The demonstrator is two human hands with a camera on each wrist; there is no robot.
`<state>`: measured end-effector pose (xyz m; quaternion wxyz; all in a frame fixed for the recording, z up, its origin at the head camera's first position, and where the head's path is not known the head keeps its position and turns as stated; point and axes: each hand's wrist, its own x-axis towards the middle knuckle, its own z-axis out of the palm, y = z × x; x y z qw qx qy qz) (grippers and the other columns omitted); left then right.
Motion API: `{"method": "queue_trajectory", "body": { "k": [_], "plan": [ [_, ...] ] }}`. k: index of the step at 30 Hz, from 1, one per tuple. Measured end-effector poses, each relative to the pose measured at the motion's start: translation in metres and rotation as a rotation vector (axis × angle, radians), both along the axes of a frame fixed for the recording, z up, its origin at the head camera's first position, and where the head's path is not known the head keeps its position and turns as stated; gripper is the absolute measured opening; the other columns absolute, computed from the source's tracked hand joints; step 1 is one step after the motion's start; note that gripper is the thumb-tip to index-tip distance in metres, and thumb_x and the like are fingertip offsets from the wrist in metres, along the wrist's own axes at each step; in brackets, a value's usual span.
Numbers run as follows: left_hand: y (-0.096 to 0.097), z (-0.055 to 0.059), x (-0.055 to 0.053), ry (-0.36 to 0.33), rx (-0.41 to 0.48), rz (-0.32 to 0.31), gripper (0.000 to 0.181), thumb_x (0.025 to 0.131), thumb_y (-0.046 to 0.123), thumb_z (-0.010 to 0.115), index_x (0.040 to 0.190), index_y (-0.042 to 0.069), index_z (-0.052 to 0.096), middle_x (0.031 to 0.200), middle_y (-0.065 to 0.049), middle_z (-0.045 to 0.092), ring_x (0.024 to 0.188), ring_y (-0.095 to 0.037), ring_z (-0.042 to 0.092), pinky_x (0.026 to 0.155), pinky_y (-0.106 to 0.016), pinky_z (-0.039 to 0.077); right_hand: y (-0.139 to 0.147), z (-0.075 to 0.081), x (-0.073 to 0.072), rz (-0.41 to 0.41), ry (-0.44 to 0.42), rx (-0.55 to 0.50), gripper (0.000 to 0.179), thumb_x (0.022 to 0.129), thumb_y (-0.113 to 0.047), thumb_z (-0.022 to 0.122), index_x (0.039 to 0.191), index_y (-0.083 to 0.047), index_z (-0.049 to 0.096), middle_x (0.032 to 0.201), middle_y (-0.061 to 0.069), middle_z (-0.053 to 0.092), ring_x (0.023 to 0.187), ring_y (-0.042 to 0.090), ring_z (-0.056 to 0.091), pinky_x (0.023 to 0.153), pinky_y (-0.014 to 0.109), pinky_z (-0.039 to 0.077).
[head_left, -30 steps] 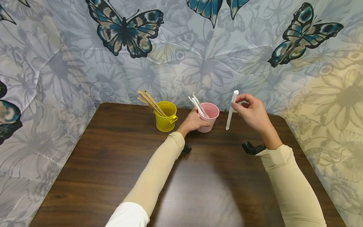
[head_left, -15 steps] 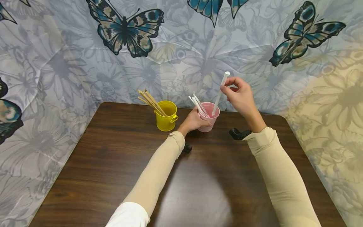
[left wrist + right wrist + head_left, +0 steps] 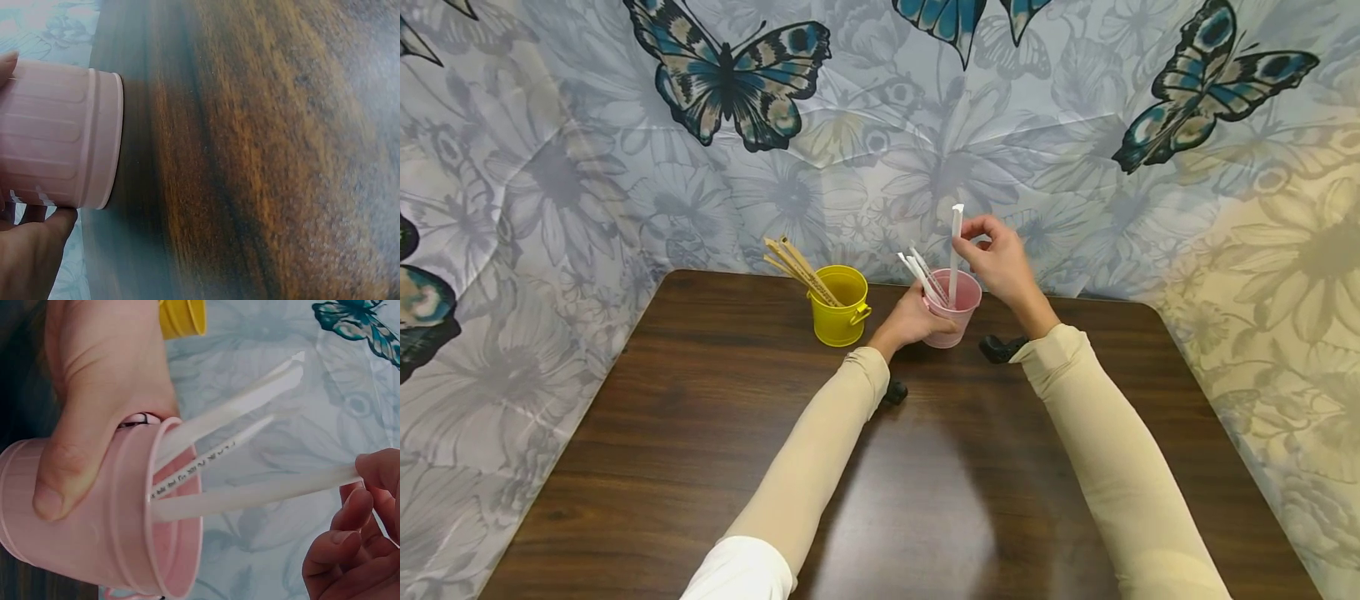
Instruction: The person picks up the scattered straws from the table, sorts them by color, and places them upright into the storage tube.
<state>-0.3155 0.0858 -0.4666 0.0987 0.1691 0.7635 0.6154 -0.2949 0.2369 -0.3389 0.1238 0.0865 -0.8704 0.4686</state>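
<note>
My left hand [image 3: 912,320] grips the pink bucket [image 3: 958,321] around its left side, the thumb across its front. Several white paper-wrapped straws [image 3: 922,275] lean out of its left rim, one with printed lettering [image 3: 194,467]. Above the bucket, my right hand [image 3: 1002,257] pinches another white wrapped straw [image 3: 955,254] near its top between thumb and fingertips. That straw stands almost upright, its lower end inside the bucket's mouth. In the left wrist view the bucket's base [image 3: 106,140] stands on the dark wooden table [image 3: 250,156].
Left of the pink bucket stands a yellow bucket [image 3: 837,325] holding several tan paper-wrapped straws [image 3: 801,271]. A butterfly-print cloth [image 3: 850,167] hangs right behind the table's back edge. Black wrist straps [image 3: 1000,349] sit at both wrists.
My right hand has carried its straw leftward from beside the pink bucket, and the straw's lower end is now inside. The left hand and both buckets have stayed in place.
</note>
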Motion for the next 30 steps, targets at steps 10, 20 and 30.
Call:
{"method": "queue_trajectory", "body": {
  "k": [10,20,30],
  "plan": [
    [0.001,-0.002,0.002,0.007,0.006,-0.019,0.093,0.07,0.012,0.092,0.147,0.01,0.04,0.14,-0.01,0.06,0.125,-0.023,0.06,0.113,-0.037,0.047,0.003,-0.006,0.003,0.024,-0.021,0.02,0.026,0.099,-0.024,0.066,0.118,-0.007,0.067,0.108,0.002,0.065,0.06,0.007,0.056,0.056,0.02,0.049],
    [-0.001,-0.002,0.002,0.003,-0.005,-0.001,0.096,0.069,0.012,0.093,0.146,0.008,0.037,0.141,-0.012,0.059,0.126,-0.023,0.059,0.114,-0.034,0.046,0.012,-0.012,0.009,0.046,-0.026,0.04,0.025,0.098,-0.02,0.068,0.119,-0.007,0.067,0.104,0.003,0.064,0.064,0.022,0.064,0.059,0.023,0.056],
    [-0.009,0.007,0.007,0.05,-0.009,0.033,0.116,0.067,0.018,0.096,0.153,0.007,0.02,0.146,-0.015,0.051,0.131,-0.026,0.055,0.116,-0.039,0.045,0.011,-0.009,0.015,0.052,-0.05,0.113,0.028,0.099,-0.028,0.067,0.12,-0.009,0.067,0.108,0.007,0.066,0.067,0.023,0.066,0.056,0.021,0.051]
  ]
}}
